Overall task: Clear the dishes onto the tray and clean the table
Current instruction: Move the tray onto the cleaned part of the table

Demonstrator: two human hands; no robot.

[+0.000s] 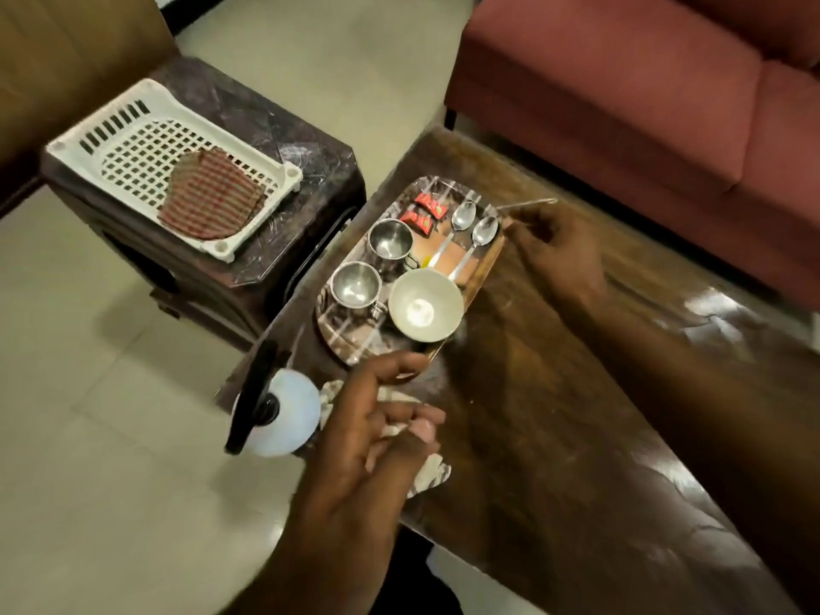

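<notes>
The tray (341, 344) sits on the dark wooden surface (554, 415), carrying two steel cups (390, 241), a white bowl (426, 309), two spoons (463, 215) and red packets (423, 213). The left hand (377, 432), fingers loosely spread, touches the tray's near edge above a crumpled cloth (430, 470). The right hand (554, 250) curls at the far edge; its grip is unclear.

The table (554, 392) is dark wood, polished to a gloss. The tray (350, 344) and two cups (389, 242) are shiny metal, as are the spoons (483, 230). The basket (146, 139) is matt white plastic, holding striped cloth (208, 199).
</notes>
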